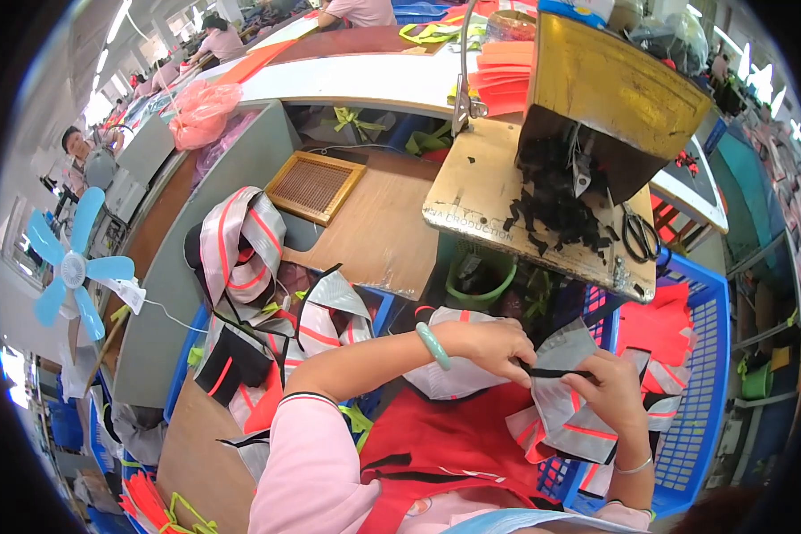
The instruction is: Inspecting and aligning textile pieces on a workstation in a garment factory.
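Note:
Between my two hands stretches a grey reflective fabric strip with orange stripes and a black band. My left hand, with a pale green bangle at its wrist, pinches the black band from the left. From the right, my right hand grips the same strip a short way along. The strip's lower part hangs in folds over my red apron, and more reflective fabric lies behind my left wrist. Just ahead stands a yellow metal machine over a wooden worktop with black scraps on it.
Scissors lie at the worktop's right edge. A blue basket holding orange and grey pieces is at my right. Bundled reflective strips pile up on the left near a wooden-framed screen. A green bin sits under the worktop; a blue fan stands far left.

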`<action>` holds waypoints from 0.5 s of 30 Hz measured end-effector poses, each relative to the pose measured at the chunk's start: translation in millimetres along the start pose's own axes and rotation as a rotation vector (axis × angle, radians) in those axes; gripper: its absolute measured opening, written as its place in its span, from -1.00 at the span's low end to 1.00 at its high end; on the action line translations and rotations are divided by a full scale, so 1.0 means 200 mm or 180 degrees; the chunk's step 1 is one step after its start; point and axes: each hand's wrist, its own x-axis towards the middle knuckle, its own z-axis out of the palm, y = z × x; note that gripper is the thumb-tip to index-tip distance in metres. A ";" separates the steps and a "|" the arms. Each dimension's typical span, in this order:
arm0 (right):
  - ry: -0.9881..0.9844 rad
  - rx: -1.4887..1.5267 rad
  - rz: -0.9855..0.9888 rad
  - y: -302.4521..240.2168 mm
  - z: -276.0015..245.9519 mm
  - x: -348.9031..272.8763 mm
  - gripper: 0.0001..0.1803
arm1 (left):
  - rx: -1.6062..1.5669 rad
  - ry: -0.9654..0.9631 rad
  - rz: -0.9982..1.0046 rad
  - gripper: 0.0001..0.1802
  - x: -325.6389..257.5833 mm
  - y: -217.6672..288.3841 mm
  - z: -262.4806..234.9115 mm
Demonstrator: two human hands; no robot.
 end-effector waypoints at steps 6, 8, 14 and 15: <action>0.0333 0.0647 0.0268 0.02 -0.08 0.00 -0.86 | -0.0779 0.1281 0.0248 -0.72 -0.01 0.30 -0.05; 0.0390 0.0612 0.0021 -0.07 -0.14 0.01 -0.86 | -0.0618 0.1499 0.0447 -0.79 -0.02 0.45 -0.12; 0.0813 0.0448 -0.0134 -0.05 -0.27 0.07 -0.90 | -0.0952 0.1737 0.0079 -0.76 0.04 0.40 -0.32; 0.0775 0.0535 -0.0182 -0.01 -0.25 0.11 -0.88 | -0.1054 0.1519 -0.0252 -0.75 0.05 0.30 -0.31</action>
